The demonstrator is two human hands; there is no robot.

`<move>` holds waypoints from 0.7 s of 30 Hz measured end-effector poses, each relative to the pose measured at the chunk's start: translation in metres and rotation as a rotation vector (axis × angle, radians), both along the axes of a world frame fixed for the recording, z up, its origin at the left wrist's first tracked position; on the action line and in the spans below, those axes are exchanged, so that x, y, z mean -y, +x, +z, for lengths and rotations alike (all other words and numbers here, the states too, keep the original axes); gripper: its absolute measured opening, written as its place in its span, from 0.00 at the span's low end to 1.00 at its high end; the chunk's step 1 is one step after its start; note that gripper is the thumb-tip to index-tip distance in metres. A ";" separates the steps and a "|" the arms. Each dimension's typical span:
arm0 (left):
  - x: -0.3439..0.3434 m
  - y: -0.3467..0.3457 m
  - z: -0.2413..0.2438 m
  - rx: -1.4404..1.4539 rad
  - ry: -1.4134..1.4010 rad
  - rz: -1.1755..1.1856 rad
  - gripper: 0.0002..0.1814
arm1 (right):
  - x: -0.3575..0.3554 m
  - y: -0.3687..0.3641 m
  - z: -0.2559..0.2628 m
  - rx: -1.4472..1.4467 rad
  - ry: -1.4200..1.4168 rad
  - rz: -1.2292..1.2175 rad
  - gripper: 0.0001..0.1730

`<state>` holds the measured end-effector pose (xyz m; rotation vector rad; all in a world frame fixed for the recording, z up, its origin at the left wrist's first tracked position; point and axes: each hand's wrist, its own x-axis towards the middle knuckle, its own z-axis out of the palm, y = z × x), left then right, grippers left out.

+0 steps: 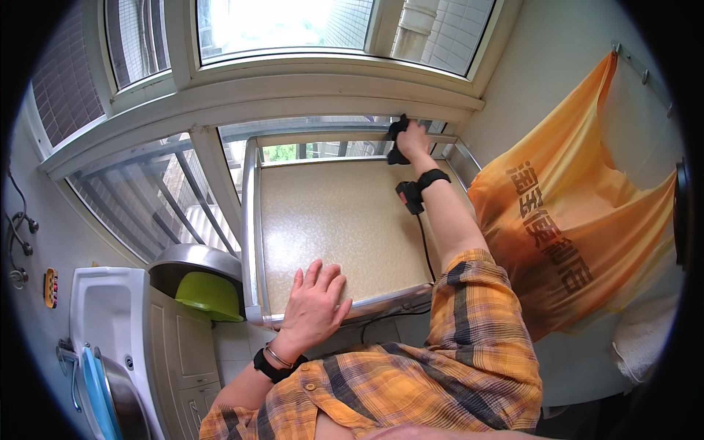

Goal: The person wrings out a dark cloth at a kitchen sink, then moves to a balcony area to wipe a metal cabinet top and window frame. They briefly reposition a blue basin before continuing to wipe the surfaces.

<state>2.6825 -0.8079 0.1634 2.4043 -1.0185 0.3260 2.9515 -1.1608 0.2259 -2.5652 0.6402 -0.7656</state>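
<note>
My right hand point(413, 141) reaches to the far right of a metal-framed cart or table and grips a black cloth point(398, 140) against the far rail. A black strap on that wrist bears a small black device with a cable running towards me. The cream speckled tabletop point(341, 220) lies between my hands. My left hand point(315, 305) rests flat near the front left corner, fingers spread, holding nothing. It wears a bracelet and a black strap.
An orange bag point(539, 220) hangs from wall hooks at right. At left stand a white sink point(110, 308) with a blue basin point(96, 385), a green basin point(206, 294) and a large metal basin point(201, 256). Windows point(286, 27) rise beyond the tabletop.
</note>
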 end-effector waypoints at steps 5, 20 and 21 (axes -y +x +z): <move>-0.002 -0.001 0.000 0.012 0.020 0.010 0.22 | -0.074 0.009 -0.010 0.011 -0.091 0.126 0.20; -0.005 -0.001 -0.004 0.066 -0.137 -0.037 0.16 | -0.172 -0.089 -0.020 -0.384 -0.347 0.894 0.31; -0.005 -0.001 -0.005 0.063 -0.202 -0.066 0.15 | -0.157 -0.089 -0.015 -0.369 -0.351 0.803 0.31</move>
